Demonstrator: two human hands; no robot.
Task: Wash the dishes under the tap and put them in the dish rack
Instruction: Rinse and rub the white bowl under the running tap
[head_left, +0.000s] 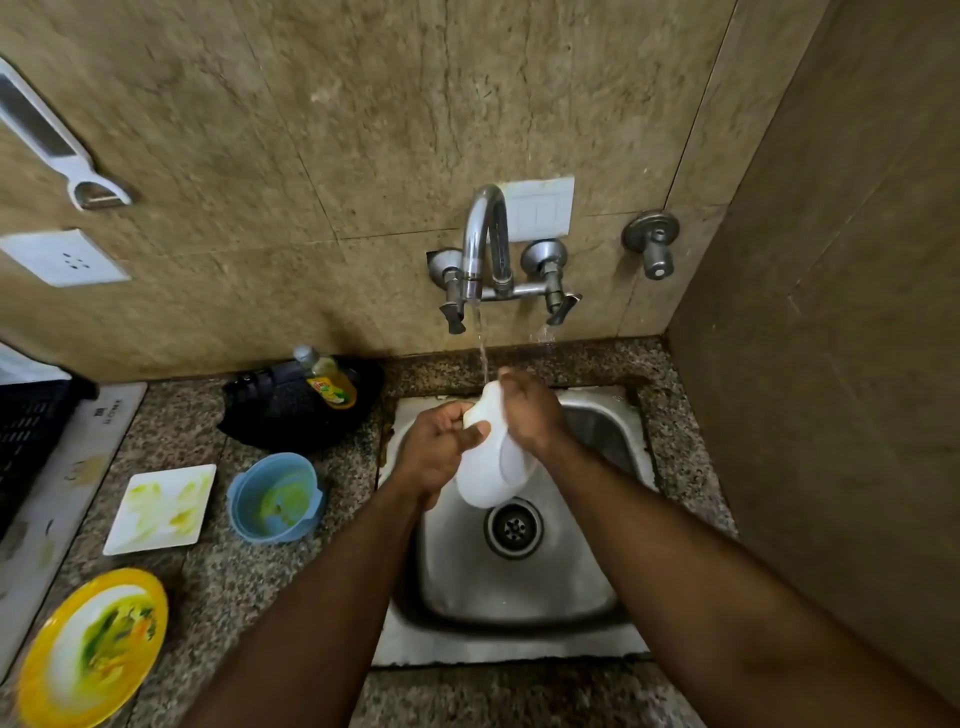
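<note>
Still sitting dirty on the table around 9 o'clock: yellow plate (91, 647), square white plate (161, 509), blue bowl (275, 499). Left hand (441, 447) is gripping the white bowl (491, 467) over the sink (519, 639), right hand (530, 410) is rubbing it under the tap (485, 239). So, early days.

bottle (328, 382) label unreadable, no legible text

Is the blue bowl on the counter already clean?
No, the blue bowl on the counter has yellow-green residue inside, left of the sink.
</note>
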